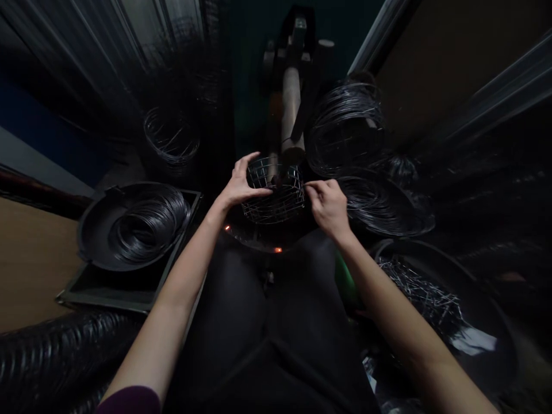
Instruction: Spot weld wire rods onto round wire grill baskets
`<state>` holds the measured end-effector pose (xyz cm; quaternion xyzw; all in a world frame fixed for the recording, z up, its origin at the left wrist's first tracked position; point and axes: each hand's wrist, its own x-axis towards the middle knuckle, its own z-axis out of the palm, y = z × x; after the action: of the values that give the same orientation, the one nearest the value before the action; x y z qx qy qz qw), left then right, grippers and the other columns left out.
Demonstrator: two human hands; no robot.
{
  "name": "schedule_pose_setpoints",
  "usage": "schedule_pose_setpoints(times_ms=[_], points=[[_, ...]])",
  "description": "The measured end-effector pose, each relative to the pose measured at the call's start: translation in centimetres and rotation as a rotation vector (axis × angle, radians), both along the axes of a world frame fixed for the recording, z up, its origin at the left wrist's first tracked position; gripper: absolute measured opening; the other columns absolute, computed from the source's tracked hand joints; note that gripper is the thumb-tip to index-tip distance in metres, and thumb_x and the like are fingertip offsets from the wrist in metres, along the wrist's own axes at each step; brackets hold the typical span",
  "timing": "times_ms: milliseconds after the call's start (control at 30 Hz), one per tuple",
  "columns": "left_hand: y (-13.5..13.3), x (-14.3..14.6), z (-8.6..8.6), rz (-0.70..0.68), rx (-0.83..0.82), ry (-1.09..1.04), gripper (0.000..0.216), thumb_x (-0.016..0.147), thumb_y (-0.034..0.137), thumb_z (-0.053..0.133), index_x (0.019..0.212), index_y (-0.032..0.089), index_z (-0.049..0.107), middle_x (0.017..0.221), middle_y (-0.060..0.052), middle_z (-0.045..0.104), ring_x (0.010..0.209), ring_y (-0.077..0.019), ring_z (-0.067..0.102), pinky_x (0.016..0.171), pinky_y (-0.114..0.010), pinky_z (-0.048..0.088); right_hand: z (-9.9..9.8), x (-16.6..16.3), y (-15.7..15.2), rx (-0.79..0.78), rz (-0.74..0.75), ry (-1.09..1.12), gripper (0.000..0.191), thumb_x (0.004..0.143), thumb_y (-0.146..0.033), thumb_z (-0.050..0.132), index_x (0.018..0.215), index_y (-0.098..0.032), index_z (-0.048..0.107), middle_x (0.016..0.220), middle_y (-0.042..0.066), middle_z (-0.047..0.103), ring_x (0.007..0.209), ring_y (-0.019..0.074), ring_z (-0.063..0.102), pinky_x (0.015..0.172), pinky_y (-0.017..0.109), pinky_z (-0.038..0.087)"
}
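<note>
A round wire basket frame (276, 215) sits in front of me, under the end of a machine's cylindrical arm (291, 109). My left hand (241, 185) grips its left side, thumb across the top and fingers around the outside. At the basket's right side, my right hand (328, 207) is pinched closed near the rim. What its fingertips hold is too dark and small to make out. Two small orange glowing spots show on the dark surface below the basket.
A black basin (92, 230) with coiled wire rings (149, 224) stands at left. Wire coils (345, 115) are stacked at right, above a tray of wire rings (366, 201). Closer on the right, another basin (487, 310) holds short wire pieces (422, 290) and a white paper scrap (474, 340).
</note>
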<state>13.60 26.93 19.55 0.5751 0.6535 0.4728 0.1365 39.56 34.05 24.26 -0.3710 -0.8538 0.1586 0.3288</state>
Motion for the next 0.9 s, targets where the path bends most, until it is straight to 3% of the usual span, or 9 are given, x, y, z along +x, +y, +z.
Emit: schedule_pose_setpoints(times_ms=[100,233,333,433,533,633,767,833,900], points=[[-2.1,-0.9,-3.6,-0.011,-0.008,-0.085,0.126,0.050,0.066,0.085,0.151,0.025,0.022,0.155,-0.019,0.028,0.146,-0.0352,0.031,0.117,-0.053,0.032,-0.2,4.9,-2.7,-0.113,0.043,-0.033,0.044,0.101,-0.043,0.029,0.098,-0.024,0.069,0.098,0.008,0.066,0.091,0.0207,0.061,0.086,0.035,0.048],[-3.6,-0.7,-8.1,0.028,-0.095,-0.245,0.129,0.053,0.077,0.076,0.151,0.021,0.012,0.146,-0.026,0.038,0.137,-0.0344,0.046,0.106,-0.052,0.045,-4.2,10.4,-6.0,-0.272,0.129,-0.257,0.044,0.100,-0.046,0.029,0.081,-0.024,0.063,0.081,0.006,0.065,0.078,0.0219,0.062,0.075,0.037,0.050],[-3.7,-0.1,-9.0,0.095,-0.048,-0.320,0.124,0.055,0.072,0.078,0.147,0.022,0.012,0.140,-0.023,0.044,0.134,-0.0298,0.050,0.104,-0.047,0.047,-8.4,12.7,-7.3,-0.416,0.250,-0.348,0.035,0.095,-0.044,0.038,0.075,-0.025,0.060,0.074,0.005,0.064,0.069,0.0218,0.064,0.067,0.037,0.054],[-4.4,0.1,-7.9,0.116,0.011,-0.377,0.117,0.052,0.063,0.084,0.142,0.025,0.019,0.138,-0.019,0.046,0.134,-0.0279,0.050,0.106,-0.045,0.045,-10.2,13.8,-7.4,-0.494,0.326,-0.326,0.028,0.092,-0.037,0.043,0.084,-0.026,0.066,0.085,0.006,0.069,0.078,0.0222,0.068,0.072,0.037,0.057],[-6.1,0.0,-5.7,0.028,0.048,-0.333,0.107,0.052,0.056,0.086,0.136,0.026,0.028,0.137,-0.015,0.048,0.133,-0.0258,0.050,0.111,-0.043,0.041,-8.2,12.8,-7.0,-0.524,0.278,-0.214,0.025,0.090,-0.039,0.050,0.100,-0.026,0.069,0.084,0.005,0.070,0.072,0.0202,0.067,0.067,0.034,0.056],[-8.1,0.3,-3.2,-0.033,0.093,-0.180,0.089,0.057,0.050,0.086,0.129,0.023,0.041,0.132,-0.012,0.052,0.129,-0.0248,0.052,0.112,-0.041,0.041,-3.6,9.0,-6.8,-0.568,0.243,-0.050,0.043,0.086,-0.043,0.060,0.125,-0.023,0.063,0.074,0.001,0.064,0.060,0.0151,0.057,0.058,0.028,0.050],[-9.3,2.1,-0.1,-0.073,0.055,0.149,0.069,0.059,0.035,0.086,0.119,0.022,0.054,0.129,-0.011,0.053,0.126,-0.0281,0.052,0.109,-0.042,0.044,2.0,2.3,-6.0,-0.778,0.410,-0.054,0.037,0.080,-0.047,0.067,0.101,-0.018,0.074,0.076,0.002,0.066,0.061,0.0113,0.054,0.058,0.025,0.044],[-9.3,3.2,0.9,-0.096,0.000,0.298,0.065,0.058,0.030,0.086,0.117,0.022,0.058,0.131,-0.011,0.052,0.125,-0.0303,0.052,0.107,-0.044,0.045,3.2,-0.2,-5.2,-0.908,0.461,-0.170,0.034,0.077,-0.045,0.070,0.093,-0.016,0.075,0.075,0.002,0.068,0.058,0.0104,0.053,0.056,0.024,0.042],[-9.1,4.2,1.5,-0.097,-0.039,0.391,0.062,0.059,0.028,0.086,0.115,0.022,0.060,0.132,-0.011,0.051,0.123,-0.0317,0.052,0.105,-0.046,0.046,3.3,-1.7,-4.5,-0.897,0.434,-0.284,0.030,0.079,-0.040,0.069,0.094,-0.015,0.076,0.072,0.002,0.069,0.057,0.0106,0.054,0.057,0.024,0.042]])
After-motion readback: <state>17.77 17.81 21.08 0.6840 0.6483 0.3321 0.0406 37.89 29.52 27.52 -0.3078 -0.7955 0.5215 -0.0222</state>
